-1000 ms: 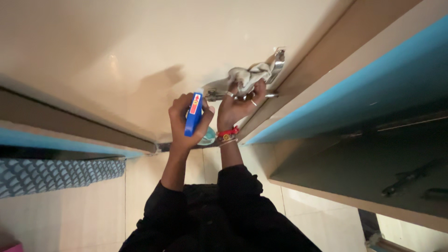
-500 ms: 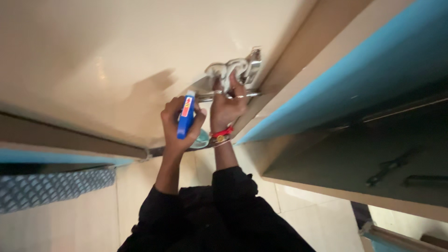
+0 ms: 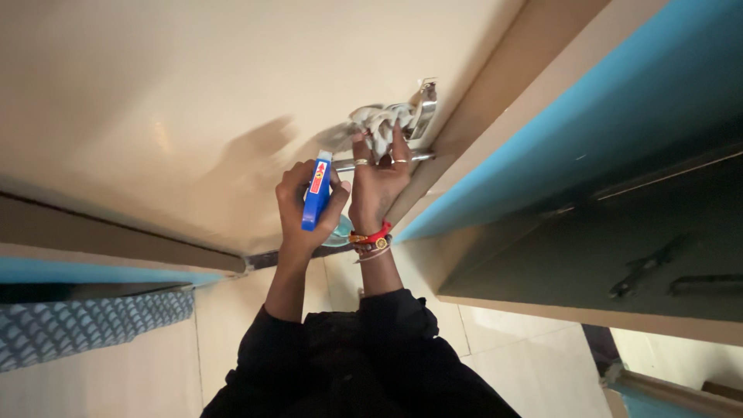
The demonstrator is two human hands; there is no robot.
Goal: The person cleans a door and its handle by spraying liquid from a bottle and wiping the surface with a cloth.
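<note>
Spray bottle (image 3: pixel 316 197): slim, blue, upright in left hand (image 3: pixel 306 209); red-and-white label patch near top, white cap; beside cream door

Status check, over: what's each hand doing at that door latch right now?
Left hand gripping blue spray bottle, held upright. Right hand pressing grey cloth onto metal door latch. Nothing between hands and latch.

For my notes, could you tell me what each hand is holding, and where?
The left hand grips a blue bottle around its body. The right hand presses a bunched pale cloth against the metal door latch.
</note>
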